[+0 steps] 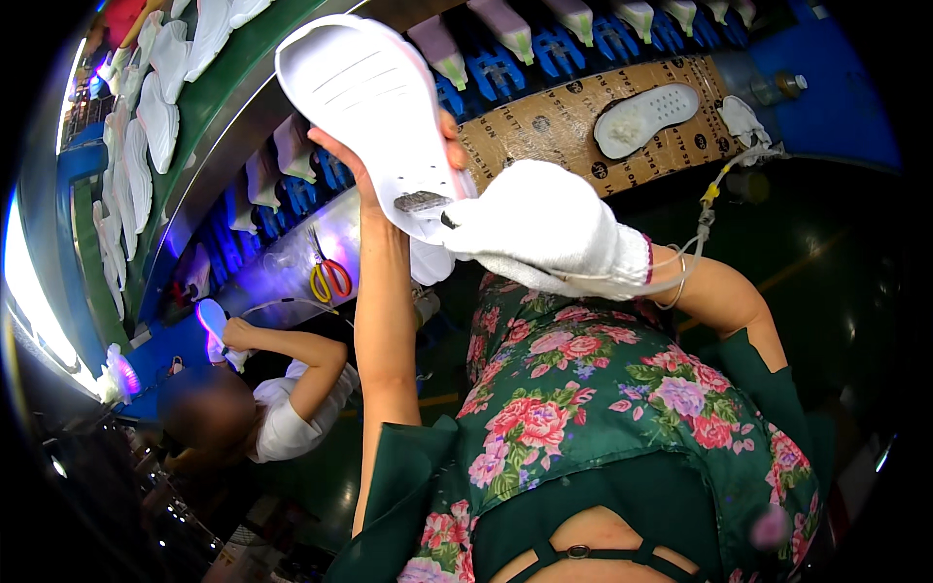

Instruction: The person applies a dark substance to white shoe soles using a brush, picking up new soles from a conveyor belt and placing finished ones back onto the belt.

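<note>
My left hand (pixel 362 167) holds up a white shoe sole (pixel 367 97), bottom side facing me, with my fingers around its lower edges. My right hand (pixel 539 225) wears a white cloth glove and presses a small dark-tipped tool (pixel 423 202) against the sole's heel end. A thin tube or cord (pixel 708 216) runs from my right wrist up toward the workbench. Another white sole (pixel 643 119) lies on a brown cardboard sheet (pixel 544 126) on the bench beyond.
A conveyor with blue holders (pixel 501 70) carries pale shoe parts above the bench. White soles (pixel 155 107) line a green belt at upper left. Yellow-and-red scissors (pixel 328 277) lie on the metal ledge. A seated person (pixel 282 418) at lower left handles a sole under violet light.
</note>
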